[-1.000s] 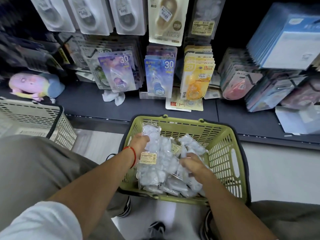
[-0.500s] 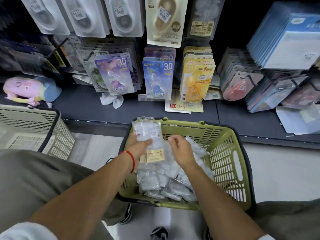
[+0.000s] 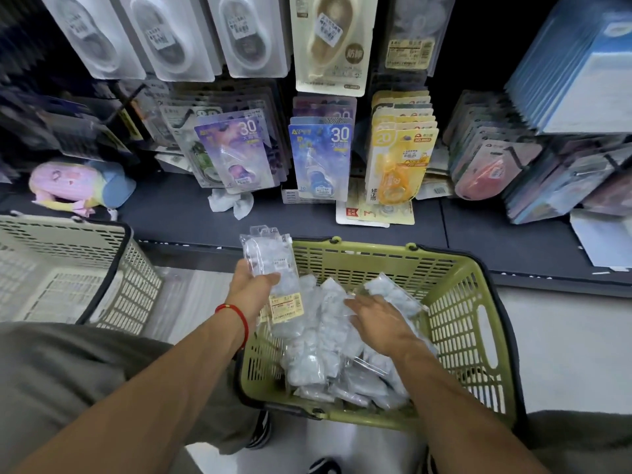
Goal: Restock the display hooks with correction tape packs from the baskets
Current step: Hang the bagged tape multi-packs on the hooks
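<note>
Above the near-left corner of the green slotted plastic basket (image 3: 455,302), the left hand (image 3: 254,287) grips a clear plastic pack of correction tapes with a yellow label (image 3: 273,268), held upright. Right hand (image 3: 379,319), fingers straight and spread, rests on the heap of similar clear packs (image 3: 328,354) filling the basket. Beige slotted basket (image 3: 68,268) stands at left, below the dark shelf (image 3: 171,210).

You are looking at two baskets, one green basket (image 3: 455,285) and one beige basket (image 3: 68,241), and using two hands, left (image 3: 254,285) and right (image 3: 379,319).
</note>
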Demonstrator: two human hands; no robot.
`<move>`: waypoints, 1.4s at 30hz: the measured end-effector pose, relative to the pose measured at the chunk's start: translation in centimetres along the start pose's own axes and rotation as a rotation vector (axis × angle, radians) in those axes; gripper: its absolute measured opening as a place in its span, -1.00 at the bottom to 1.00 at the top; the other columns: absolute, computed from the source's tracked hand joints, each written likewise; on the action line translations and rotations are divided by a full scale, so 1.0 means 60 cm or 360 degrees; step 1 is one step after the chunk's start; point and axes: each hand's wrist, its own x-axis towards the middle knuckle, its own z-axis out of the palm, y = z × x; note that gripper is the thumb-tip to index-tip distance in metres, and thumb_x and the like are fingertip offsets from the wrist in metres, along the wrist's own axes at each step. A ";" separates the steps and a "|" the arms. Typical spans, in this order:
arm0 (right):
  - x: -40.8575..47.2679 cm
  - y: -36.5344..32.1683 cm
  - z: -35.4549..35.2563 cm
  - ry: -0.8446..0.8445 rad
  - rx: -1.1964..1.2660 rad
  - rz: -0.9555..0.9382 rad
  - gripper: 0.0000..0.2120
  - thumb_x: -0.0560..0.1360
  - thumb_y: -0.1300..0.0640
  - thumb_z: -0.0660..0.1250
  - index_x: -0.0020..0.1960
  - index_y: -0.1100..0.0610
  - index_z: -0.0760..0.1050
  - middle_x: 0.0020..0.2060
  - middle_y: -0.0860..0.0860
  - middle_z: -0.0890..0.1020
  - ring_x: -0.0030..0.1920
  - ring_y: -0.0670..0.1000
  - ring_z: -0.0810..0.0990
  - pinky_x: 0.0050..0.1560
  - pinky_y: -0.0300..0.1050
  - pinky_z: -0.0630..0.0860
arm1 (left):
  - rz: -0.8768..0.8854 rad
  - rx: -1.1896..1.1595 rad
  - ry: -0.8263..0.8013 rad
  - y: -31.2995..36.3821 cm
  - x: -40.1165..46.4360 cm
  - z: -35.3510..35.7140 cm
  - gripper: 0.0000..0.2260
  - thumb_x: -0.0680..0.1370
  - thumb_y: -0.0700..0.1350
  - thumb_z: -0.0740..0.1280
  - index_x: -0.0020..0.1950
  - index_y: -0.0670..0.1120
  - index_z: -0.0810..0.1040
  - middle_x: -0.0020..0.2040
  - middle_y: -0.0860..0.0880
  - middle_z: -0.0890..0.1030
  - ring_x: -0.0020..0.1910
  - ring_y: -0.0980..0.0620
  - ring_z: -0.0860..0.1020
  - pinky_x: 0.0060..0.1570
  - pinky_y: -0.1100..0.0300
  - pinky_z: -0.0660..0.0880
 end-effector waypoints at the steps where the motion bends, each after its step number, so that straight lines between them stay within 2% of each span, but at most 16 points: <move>1: -0.014 0.013 -0.013 0.0029 0.0028 0.0041 -0.61 0.71 0.09 0.17 0.52 0.03 0.39 0.45 0.10 0.54 0.43 0.21 0.50 0.40 0.11 0.46 | 0.0012 0.0019 -0.0011 -0.001 0.002 0.003 -0.68 0.64 -0.26 0.38 0.29 0.06 0.45 0.18 -0.07 0.66 0.13 -0.19 0.65 0.15 -0.25 0.61; 4: -0.055 0.062 -0.042 0.0238 0.0133 0.0356 -0.80 0.72 0.15 0.14 0.25 0.12 0.49 0.02 0.16 0.72 -0.01 0.19 0.72 -0.05 0.02 0.60 | 0.0038 0.0063 -0.0063 -0.007 0.003 0.016 -0.68 0.64 -0.24 0.38 0.31 0.06 0.42 0.06 0.07 0.63 -0.03 0.03 0.60 -0.17 0.06 0.53; 8: -0.102 0.087 -0.055 0.0449 0.1299 0.0736 -0.73 0.76 0.11 0.12 0.06 0.11 0.58 -0.31 0.08 0.67 -0.53 -0.11 0.55 -0.50 -0.21 0.46 | -0.0054 0.0102 -0.0119 -0.012 -0.009 0.047 -0.66 0.62 -0.23 0.36 0.35 0.02 0.44 0.08 -0.03 0.62 0.05 -0.11 0.62 0.08 -0.11 0.61; 10: -0.102 0.074 -0.061 0.0458 0.1763 0.0752 -0.72 0.76 0.15 0.14 0.08 0.17 0.62 -0.16 0.20 0.70 -0.43 0.06 0.60 -0.50 -0.16 0.47 | -0.0105 0.0168 -0.0165 -0.015 -0.016 0.066 -0.63 0.60 -0.23 0.37 0.39 -0.03 0.44 0.20 -0.11 0.60 0.17 -0.20 0.57 0.28 -0.20 0.52; 12: -0.091 0.043 -0.072 0.0412 0.2234 0.0733 -0.74 0.74 0.18 0.19 0.17 0.27 0.63 0.05 0.32 0.70 -0.26 0.21 0.66 -0.50 -0.09 0.51 | -0.0258 0.0101 -0.0193 -0.019 -0.018 0.077 -0.63 0.60 -0.23 0.35 0.41 -0.14 0.42 0.21 -0.15 0.53 0.16 -0.21 0.53 0.29 -0.18 0.48; 15: -0.069 -0.023 -0.086 0.0290 0.2561 0.0599 -0.76 0.74 0.22 0.20 0.22 0.29 0.62 0.04 0.24 0.75 -0.19 0.19 0.74 -0.43 -0.06 0.60 | -0.0512 -0.0180 -0.0336 -0.013 -0.025 0.073 -0.93 0.63 -0.21 0.27 0.10 -0.16 0.45 -0.15 -0.16 0.51 -0.22 -0.19 0.59 -0.10 -0.06 0.61; 17: -0.057 -0.060 -0.093 0.0285 0.2471 0.0472 -0.73 0.75 0.17 0.18 0.12 0.18 0.66 -0.05 0.15 0.77 -0.24 0.09 0.72 -0.43 -0.11 0.59 | -0.0517 -0.0234 -0.0312 -0.007 -0.022 0.059 -0.96 0.64 -0.21 0.25 0.07 -0.15 0.45 -0.29 -0.13 0.49 -0.35 -0.17 0.58 -0.17 -0.09 0.63; 20: -0.047 -0.076 -0.111 0.0424 0.2019 0.0311 -0.72 0.75 0.00 0.18 0.07 -0.02 0.66 -0.08 0.09 0.74 -0.31 -0.11 0.66 -0.37 -0.25 0.57 | -0.0444 -0.0248 -0.0229 0.001 -0.010 0.030 -0.78 0.64 -0.22 0.25 0.29 -0.16 0.44 -0.05 -0.21 0.51 -0.10 -0.29 0.64 0.02 -0.29 0.63; 22: -0.043 -0.060 -0.136 0.0516 0.1821 0.0227 -0.73 0.73 -0.09 0.20 0.06 -0.12 0.67 -0.09 -0.05 0.74 -0.22 -0.17 0.68 -0.26 -0.29 0.59 | -0.0463 -0.0278 -0.0235 0.012 -0.009 0.009 -0.78 0.62 -0.20 0.25 0.27 -0.15 0.42 0.03 -0.23 0.50 -0.12 -0.29 0.63 -0.10 -0.19 0.63; 25: -0.044 -0.018 -0.189 0.0598 0.1648 0.0072 -0.72 0.69 -0.14 0.24 0.01 -0.12 0.71 -0.24 -0.19 0.69 -0.27 -0.19 0.62 -0.22 -0.27 0.57 | -0.0519 -0.0299 -0.0265 0.025 0.002 -0.020 -0.80 0.54 -0.15 0.24 0.15 -0.14 0.43 -0.08 -0.16 0.52 -0.24 -0.19 0.58 -0.25 -0.03 0.60; 28: -0.054 0.000 -0.242 0.0366 0.1282 -0.0150 -0.65 0.59 -0.31 0.27 0.01 -0.13 0.73 -0.18 -0.19 0.71 -0.25 -0.26 0.58 -0.19 -0.30 0.48 | -0.0282 0.0004 -0.0237 0.038 0.012 -0.030 -0.94 0.52 -0.20 0.25 -0.03 -0.13 0.48 -0.18 -0.10 0.48 -0.32 -0.10 0.49 -0.26 0.12 0.48; 31: -0.043 -0.036 -0.260 0.0116 0.0731 -0.0315 -0.73 0.58 -0.28 0.34 0.05 -0.16 0.72 -0.16 -0.29 0.70 -0.16 -0.25 0.61 -0.12 -0.16 0.55 | 0.0054 0.0446 -0.0495 0.048 0.005 -0.012 -0.84 0.55 -0.32 0.22 -0.04 -0.11 0.54 -0.12 -0.12 0.49 -0.25 -0.04 0.45 -0.26 0.14 0.38; 34: -0.025 -0.102 -0.233 0.0502 0.0235 -0.0332 -0.72 0.58 -0.27 0.35 0.13 -0.11 0.59 -0.29 -0.19 0.57 -0.20 -0.05 0.53 -0.22 -0.04 0.39 | 0.0059 0.0636 -0.0810 0.034 -0.012 0.012 -0.85 0.55 -0.28 0.22 0.07 -0.15 0.52 -0.07 -0.17 0.46 -0.20 -0.05 0.41 -0.20 0.11 0.37; 38: -0.017 -0.134 -0.168 0.0801 0.0507 -0.0402 -0.63 0.58 -0.13 0.44 0.20 0.11 0.52 -0.07 0.03 0.66 -0.06 0.09 0.60 -0.13 -0.02 0.47 | -0.0131 0.0547 -0.1143 0.002 -0.014 0.007 -0.47 0.55 0.14 0.45 0.43 -0.11 0.52 0.25 -0.06 0.68 0.17 -0.08 0.64 0.13 0.12 0.56; 40: -0.005 -0.136 -0.147 0.0832 0.0703 -0.0365 -0.63 0.56 -0.10 0.47 0.19 0.14 0.53 -0.10 -0.02 0.59 -0.08 0.05 0.56 -0.09 -0.04 0.46 | -0.0133 0.0551 -0.1257 -0.004 -0.013 -0.003 -0.54 0.54 0.07 0.52 0.41 0.08 0.50 0.23 0.08 0.73 0.21 0.09 0.69 0.20 0.11 0.64; 42: 0.013 -0.137 -0.129 0.0915 0.0828 -0.0253 -0.64 0.59 -0.11 0.43 0.22 0.12 0.53 -0.02 -0.03 0.58 -0.01 0.00 0.54 0.01 -0.08 0.47 | -0.0060 0.0581 -0.1178 -0.008 -0.004 -0.011 -0.61 0.56 -0.08 0.54 0.36 0.04 0.55 0.17 -0.01 0.76 0.16 -0.02 0.73 0.17 -0.03 0.67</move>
